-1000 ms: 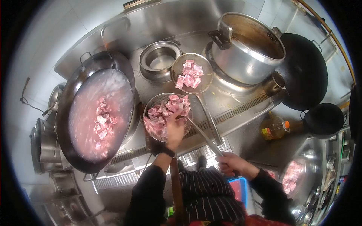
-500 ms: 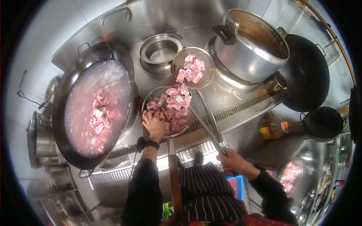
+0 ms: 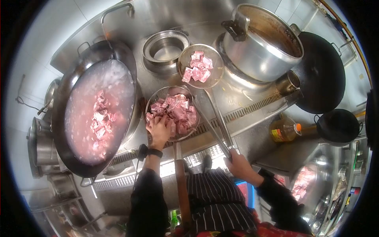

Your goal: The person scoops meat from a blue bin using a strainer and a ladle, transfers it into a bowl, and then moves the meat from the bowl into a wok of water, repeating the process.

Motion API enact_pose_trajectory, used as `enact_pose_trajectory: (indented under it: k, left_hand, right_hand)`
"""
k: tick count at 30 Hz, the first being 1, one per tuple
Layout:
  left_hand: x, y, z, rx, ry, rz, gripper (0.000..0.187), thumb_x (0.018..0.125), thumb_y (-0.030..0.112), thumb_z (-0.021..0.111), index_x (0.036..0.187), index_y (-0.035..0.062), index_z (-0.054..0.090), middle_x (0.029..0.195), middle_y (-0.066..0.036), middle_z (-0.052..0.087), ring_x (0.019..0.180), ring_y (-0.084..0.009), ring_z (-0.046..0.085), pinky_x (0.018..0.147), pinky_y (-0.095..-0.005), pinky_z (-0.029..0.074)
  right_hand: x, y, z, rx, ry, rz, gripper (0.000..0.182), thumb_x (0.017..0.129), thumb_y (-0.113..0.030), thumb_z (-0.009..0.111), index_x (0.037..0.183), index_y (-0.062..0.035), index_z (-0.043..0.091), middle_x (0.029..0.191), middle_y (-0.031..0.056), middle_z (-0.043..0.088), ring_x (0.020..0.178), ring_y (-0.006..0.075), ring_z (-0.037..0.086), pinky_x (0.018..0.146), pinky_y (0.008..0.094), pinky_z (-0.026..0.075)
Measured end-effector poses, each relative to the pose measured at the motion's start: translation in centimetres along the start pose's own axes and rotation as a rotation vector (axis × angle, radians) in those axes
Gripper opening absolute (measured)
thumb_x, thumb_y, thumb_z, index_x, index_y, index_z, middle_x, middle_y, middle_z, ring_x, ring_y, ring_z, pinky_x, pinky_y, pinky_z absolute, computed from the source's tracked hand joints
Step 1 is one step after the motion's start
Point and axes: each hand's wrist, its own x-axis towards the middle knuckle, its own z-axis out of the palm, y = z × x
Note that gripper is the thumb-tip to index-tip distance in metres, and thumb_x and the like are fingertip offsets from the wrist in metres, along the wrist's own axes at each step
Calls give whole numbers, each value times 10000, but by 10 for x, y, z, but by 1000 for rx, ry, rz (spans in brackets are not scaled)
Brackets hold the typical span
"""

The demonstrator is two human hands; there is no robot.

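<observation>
Inside near strainer [image 3: 161, 94] | meat [image 3: 181, 110] under left grip [image 3: 159, 132], closure unclear | right grip [image 3: 239, 167] clasps metal handle [image 3: 216, 136]

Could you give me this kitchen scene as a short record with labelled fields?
Left hand: left hand, fingers on pink meat chunks
Right hand: right hand, closed around a long metal handle
Under the left hand: wooden-handled strainer holding those chunks
Beyond it: second strainer with fewer chunks
Wok on the left: wok with cloudy pinkish liquid and more meat
Far right of the counter: large metal pot
Clothing: striped apron, dark sleeves
Unclear: whether the left fingers grip a chunk
</observation>
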Motion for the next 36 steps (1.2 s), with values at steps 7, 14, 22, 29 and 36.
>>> enact_pose_trajectory:
  k: [7,14,22,29,36]
  left_hand:
    - [5,9,-16,45,53,208,195,842,236,718,1018,157,745,1058,-20,640,1154,-293,509,1034,-508,273]
    - [8,-13,-10,-452,428,-2,103,874,115,691,792,61,658,930,-86,664,886,-322,599,836,-408,449]
    - [-73,-63,-44,-117,352,-427,476,811,12,669,1274,22,561,1233,-205,531,1153,-380,512,975,-450,447]
    - [-33,5,-28,-215,241,62,409,770,58,686,1177,36,641,1262,-183,565,1159,-376,528,986,-488,435]
    - [43,65,19,10,99,200,378,826,187,693,1179,65,633,1215,-157,621,1011,-362,627,892,-459,512]
  right_hand:
    - [-2,3,1,-8,21,6,308,950,-236,584,1049,30,466,787,297,647,770,501,632,692,570,481]
    - [-2,-3,-7,-5,62,-11,312,950,-230,600,1058,33,470,759,283,652,747,490,642,668,552,489]
    - [-5,1,-11,48,35,-8,305,944,-229,611,1041,28,479,772,273,659,752,478,652,670,533,501]
    - [-7,1,-5,5,78,5,305,929,-239,629,1056,8,504,762,256,648,738,469,647,649,517,492]
    - [-28,-6,-9,65,132,68,292,918,-232,645,1036,10,532,715,214,628,665,378,651,622,447,486]
